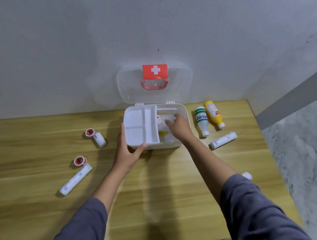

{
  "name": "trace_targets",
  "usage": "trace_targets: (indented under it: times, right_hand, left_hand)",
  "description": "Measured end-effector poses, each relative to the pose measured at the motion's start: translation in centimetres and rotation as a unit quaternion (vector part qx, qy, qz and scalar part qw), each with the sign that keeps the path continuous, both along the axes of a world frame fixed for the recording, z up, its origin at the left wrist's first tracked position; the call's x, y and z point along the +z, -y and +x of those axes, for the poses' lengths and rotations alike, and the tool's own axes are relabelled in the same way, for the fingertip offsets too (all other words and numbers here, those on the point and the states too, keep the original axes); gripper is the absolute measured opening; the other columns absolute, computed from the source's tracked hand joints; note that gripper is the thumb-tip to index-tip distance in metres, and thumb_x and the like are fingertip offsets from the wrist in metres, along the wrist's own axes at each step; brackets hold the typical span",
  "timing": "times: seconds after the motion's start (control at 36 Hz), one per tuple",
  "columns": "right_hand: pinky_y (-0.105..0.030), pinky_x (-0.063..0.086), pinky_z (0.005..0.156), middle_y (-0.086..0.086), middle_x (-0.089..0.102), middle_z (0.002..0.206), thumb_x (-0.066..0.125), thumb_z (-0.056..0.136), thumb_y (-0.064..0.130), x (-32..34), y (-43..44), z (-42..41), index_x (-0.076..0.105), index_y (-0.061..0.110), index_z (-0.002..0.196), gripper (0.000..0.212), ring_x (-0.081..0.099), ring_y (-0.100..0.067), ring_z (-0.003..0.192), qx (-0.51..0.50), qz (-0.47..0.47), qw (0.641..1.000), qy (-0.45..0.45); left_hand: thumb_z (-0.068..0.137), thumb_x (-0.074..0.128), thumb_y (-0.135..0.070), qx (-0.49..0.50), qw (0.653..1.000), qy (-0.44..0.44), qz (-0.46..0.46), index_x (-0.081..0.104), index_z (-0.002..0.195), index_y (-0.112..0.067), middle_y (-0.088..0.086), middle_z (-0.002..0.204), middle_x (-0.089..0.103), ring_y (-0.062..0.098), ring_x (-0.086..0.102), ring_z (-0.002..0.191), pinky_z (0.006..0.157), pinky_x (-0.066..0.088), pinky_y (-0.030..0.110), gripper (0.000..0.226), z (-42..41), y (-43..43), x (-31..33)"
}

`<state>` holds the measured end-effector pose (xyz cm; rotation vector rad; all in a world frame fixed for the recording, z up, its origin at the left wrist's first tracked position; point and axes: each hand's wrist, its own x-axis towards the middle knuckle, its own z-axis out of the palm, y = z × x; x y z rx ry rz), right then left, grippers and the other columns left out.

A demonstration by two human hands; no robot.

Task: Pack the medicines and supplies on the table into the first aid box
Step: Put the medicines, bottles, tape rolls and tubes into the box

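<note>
At the table's far edge, our left hand gripping the first aid box's tray, our right hand spread loosely inside the box.

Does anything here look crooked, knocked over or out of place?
Yes: the white divided tray sits askew, covering only the left side of the open first aid box, with the left hand at its near corner. The green-striped bottle and the yellow bottle lie on their sides on the table. Nothing looks spilled.
</note>
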<state>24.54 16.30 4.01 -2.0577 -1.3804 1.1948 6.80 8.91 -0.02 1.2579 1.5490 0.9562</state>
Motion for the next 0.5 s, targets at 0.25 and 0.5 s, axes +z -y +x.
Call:
trace_targets:
  times: [0.25,0.5]
  right_hand:
    - [-0.038,0.031,0.109,-0.016,0.043,0.144,0.039,0.098,0.025,-0.4,-0.6,-2.4,0.031,0.005,0.140,0.048,0.038,-0.032,0.133,0.022,-0.067,0.997,-0.014]
    - [-0.041,0.041,0.104,-0.016,0.046,0.140,0.048,0.094,0.026,-0.5,-0.5,-2.2,0.034,0.008,0.139,0.051,0.045,-0.031,0.126,-0.009,-0.059,0.997,-0.041]
  left_hand:
    - [0.072,0.071,-0.034,-0.001,1.000,-0.012,-0.007,0.002,0.146,-0.027,-0.009,0.156,0.006,0.000,0.008,0.139,0.112,0.014,0.025,0.102,0.0,-0.2,-0.2]
    - [0.070,0.069,-0.037,0.004,1.000,-0.015,-0.001,0.003,0.146,-0.025,-0.006,0.156,0.008,0.005,0.010,0.141,0.111,0.015,0.024,0.101,0.2,-0.2,-0.1]
